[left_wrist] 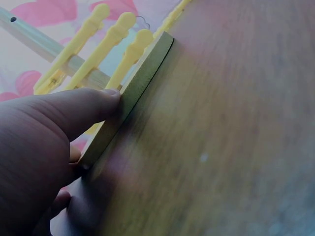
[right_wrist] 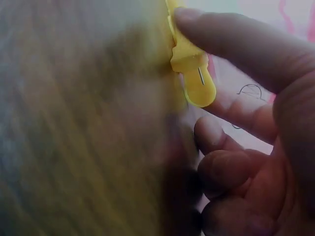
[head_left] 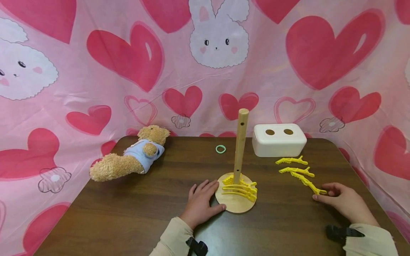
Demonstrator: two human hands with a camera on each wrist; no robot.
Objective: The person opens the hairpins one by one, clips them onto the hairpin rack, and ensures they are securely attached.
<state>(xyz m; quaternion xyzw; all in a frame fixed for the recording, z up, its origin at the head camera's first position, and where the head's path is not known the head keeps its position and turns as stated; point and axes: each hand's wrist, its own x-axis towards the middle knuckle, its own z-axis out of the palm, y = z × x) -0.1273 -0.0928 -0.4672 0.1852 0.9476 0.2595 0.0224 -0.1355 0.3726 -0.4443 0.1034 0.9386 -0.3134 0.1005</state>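
From my remote feed, I saw the left hand [head_left: 202, 202] spread, touching the round wooden base [head_left: 236, 207] around its nine o'clock; at its three o'clock, the right hand [head_left: 350, 203] pinched a yellow hair clip [head_left: 306, 182].

Yellow clips [right_wrist: 189, 56] are smooth plast.; stand [head_left: 240, 149] is lt. matt wood. Tabletop [head_left: 128, 206] has semi-gloss wood-grain fin. Bear [head_left: 116, 166] is rough plush w/ cloth shirt [head_left: 139, 155].
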